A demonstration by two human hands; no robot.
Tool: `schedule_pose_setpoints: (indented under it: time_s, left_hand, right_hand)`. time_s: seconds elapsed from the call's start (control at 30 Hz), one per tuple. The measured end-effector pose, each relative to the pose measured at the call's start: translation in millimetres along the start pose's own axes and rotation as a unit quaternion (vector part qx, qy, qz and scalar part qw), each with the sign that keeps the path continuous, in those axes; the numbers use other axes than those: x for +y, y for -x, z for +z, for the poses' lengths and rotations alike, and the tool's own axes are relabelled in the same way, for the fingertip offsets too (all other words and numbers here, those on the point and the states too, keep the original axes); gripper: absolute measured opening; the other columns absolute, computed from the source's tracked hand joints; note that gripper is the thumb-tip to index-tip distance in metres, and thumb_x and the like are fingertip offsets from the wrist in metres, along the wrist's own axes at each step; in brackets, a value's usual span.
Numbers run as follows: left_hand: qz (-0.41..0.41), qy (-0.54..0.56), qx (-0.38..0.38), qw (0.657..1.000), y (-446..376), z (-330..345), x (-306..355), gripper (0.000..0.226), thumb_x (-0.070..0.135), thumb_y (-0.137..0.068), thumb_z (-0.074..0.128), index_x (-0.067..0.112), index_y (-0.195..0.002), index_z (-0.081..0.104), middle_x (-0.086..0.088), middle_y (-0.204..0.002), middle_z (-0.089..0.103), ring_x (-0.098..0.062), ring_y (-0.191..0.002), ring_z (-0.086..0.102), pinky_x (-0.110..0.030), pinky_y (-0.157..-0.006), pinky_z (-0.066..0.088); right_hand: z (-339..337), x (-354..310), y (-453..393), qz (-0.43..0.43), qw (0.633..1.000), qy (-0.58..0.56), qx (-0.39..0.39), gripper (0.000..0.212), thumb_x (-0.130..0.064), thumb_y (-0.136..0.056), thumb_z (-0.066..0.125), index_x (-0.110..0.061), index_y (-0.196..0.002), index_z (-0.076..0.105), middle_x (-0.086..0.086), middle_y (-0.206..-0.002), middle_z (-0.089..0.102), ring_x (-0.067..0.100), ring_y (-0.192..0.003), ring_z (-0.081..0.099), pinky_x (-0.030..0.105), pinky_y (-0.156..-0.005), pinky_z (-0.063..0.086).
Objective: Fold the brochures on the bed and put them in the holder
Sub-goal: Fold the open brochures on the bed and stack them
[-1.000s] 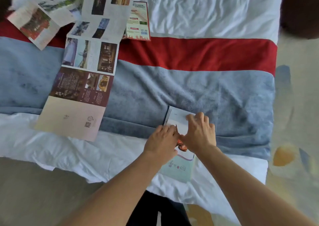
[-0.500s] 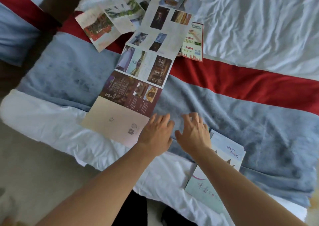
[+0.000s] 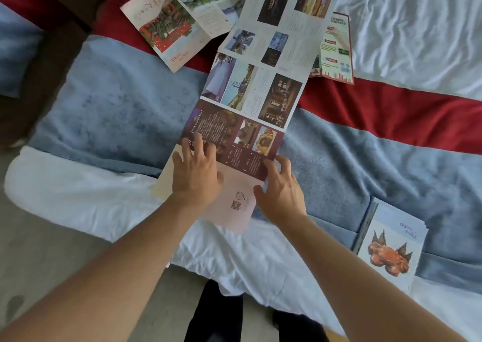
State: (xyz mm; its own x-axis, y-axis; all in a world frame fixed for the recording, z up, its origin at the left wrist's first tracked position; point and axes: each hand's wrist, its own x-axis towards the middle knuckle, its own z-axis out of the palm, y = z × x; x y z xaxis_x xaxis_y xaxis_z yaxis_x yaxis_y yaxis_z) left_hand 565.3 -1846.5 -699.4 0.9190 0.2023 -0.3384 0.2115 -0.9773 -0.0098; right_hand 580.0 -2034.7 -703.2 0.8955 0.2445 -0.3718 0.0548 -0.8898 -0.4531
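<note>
My left hand (image 3: 196,174) lies flat on the long unfolded brochure (image 3: 257,101), grip open. My right hand (image 3: 281,193) touches its right edge, fingers loose, holding nothing.

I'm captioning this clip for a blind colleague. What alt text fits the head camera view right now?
Two bare hands reach onto a long unfolded brochure on a bed: the left hand rests flat on its near panels, the right hand touches its right edge. A folded brochure with a crab picture lies to the right, more brochures beyond.
</note>
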Motion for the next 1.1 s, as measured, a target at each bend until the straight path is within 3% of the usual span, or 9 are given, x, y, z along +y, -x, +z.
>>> schedule_pose_setpoints:
  time_s: [0.13, 0.33, 0.53, 0.6, 0.7, 0.8, 0.97, 1.03, 1.1]
  left_hand:
    - [-0.014, 0.035, 0.005, 0.999, -16, -2, -19, 0.057, 0.046, -0.086, 0.061, 0.017, -0.130, 0.040, -0.016, -0.155, 0.026, -0.043, -0.137, 0.033, -0.061, -0.105, 0.038]
    - [-0.029, 0.070, -0.001, 0.997, -33, -5, -35, 0.063, 0.050, -0.087, 0.060, 0.015, -0.134, 0.037, -0.016, -0.155, 0.023, -0.043, -0.134, 0.037, -0.059, -0.099, 0.045]
    - [-0.013, 0.105, 0.011, 0.994, -24, -3, -38, 0.061, 0.042, -0.088, 0.061, 0.011, -0.136, 0.040, -0.019, -0.155, 0.025, -0.040, -0.130, 0.041, -0.050, -0.101, 0.044]
    - [-0.031, 0.128, 0.012, 0.991, -23, -4, -36, 0.059, 0.037, -0.089, 0.060, 0.008, -0.137, 0.039, -0.022, -0.154, 0.025, -0.042, -0.130, 0.040, -0.051, -0.104, 0.040]
    - [-0.067, 0.156, 0.007, 0.985, -21, -6, -29, 0.059, 0.030, -0.088, 0.060, 0.007, -0.137, 0.038, -0.024, -0.152, 0.028, -0.041, -0.131, 0.039, -0.053, -0.105, 0.037]
    - [-0.072, 0.156, 0.009, 0.985, -19, -7, -22, 0.059, 0.024, -0.086, 0.060, 0.009, -0.138, 0.037, -0.021, -0.145, 0.035, -0.039, -0.126, 0.041, -0.053, -0.099, 0.038]
    - [-0.052, 0.166, 0.033, 0.984, -13, -7, -16, 0.060, 0.013, -0.079, 0.061, 0.012, -0.136, 0.043, -0.017, -0.140, 0.039, -0.037, -0.121, 0.043, -0.050, -0.097, 0.037]
    - [-0.027, 0.165, 0.041, 0.985, -11, -5, -15, 0.060, 0.006, -0.076, 0.061, 0.014, -0.134, 0.047, -0.016, -0.142, 0.039, -0.036, -0.123, 0.042, -0.050, -0.099, 0.035]
    - [-0.007, 0.169, 0.046, 0.985, -8, -4, -14, 0.060, -0.002, -0.073, 0.060, 0.015, -0.130, 0.052, -0.015, -0.143, 0.039, -0.037, -0.124, 0.041, -0.050, -0.099, 0.035]
  right_hand:
    - [7, -15, -10, 0.048, 0.995, -0.079, 0.034, 0.062, -0.018, -0.081, 0.067, -0.021, -0.138, 0.043, 0.005, -0.151, 0.027, 0.030, -0.096, 0.064, 0.042, -0.075, 0.057]
    - [3, -26, -25, 0.142, 0.977, -0.153, 0.054, 0.057, -0.021, -0.083, 0.066, -0.019, -0.136, 0.045, 0.004, -0.140, 0.036, 0.030, -0.089, 0.063, 0.044, -0.083, 0.053]
    - [1, -27, -23, 0.153, 0.968, -0.187, 0.065, 0.058, -0.009, -0.082, 0.059, -0.021, -0.137, 0.045, 0.000, -0.126, 0.038, 0.007, -0.076, 0.050, 0.033, -0.078, 0.047]
    - [-1, -24, -23, 0.164, 0.963, -0.203, 0.068, 0.062, -0.005, -0.081, 0.055, -0.021, -0.140, 0.042, -0.004, -0.122, 0.038, 0.008, -0.081, 0.049, 0.029, -0.078, 0.042]
    - [-7, -18, -23, 0.196, 0.947, -0.249, 0.057, 0.069, -0.003, -0.079, 0.051, -0.023, -0.144, 0.035, -0.002, -0.114, 0.055, 0.017, -0.095, 0.057, 0.035, -0.081, 0.049]
    - [-10, -12, -21, 0.232, 0.937, -0.261, 0.022, 0.080, -0.006, -0.079, 0.048, -0.026, -0.152, 0.022, -0.003, -0.095, 0.065, 0.019, -0.091, 0.063, 0.040, -0.075, 0.056]
    - [-12, -8, -13, 0.218, 0.943, -0.250, 0.018, 0.088, -0.012, -0.076, 0.050, -0.033, -0.154, 0.016, -0.007, -0.105, 0.060, 0.024, -0.102, 0.061, 0.043, -0.083, 0.054]
    - [-12, -6, -9, 0.187, 0.949, -0.250, 0.036, 0.098, -0.012, -0.069, 0.053, -0.041, -0.153, 0.013, -0.004, -0.118, 0.053, 0.018, -0.096, 0.058, 0.040, -0.078, 0.053]
    - [-11, -3, -6, 0.166, 0.956, -0.239, 0.048, 0.106, -0.012, -0.067, 0.056, -0.047, -0.152, 0.004, -0.002, -0.125, 0.041, 0.006, -0.084, 0.053, 0.026, -0.064, 0.048]
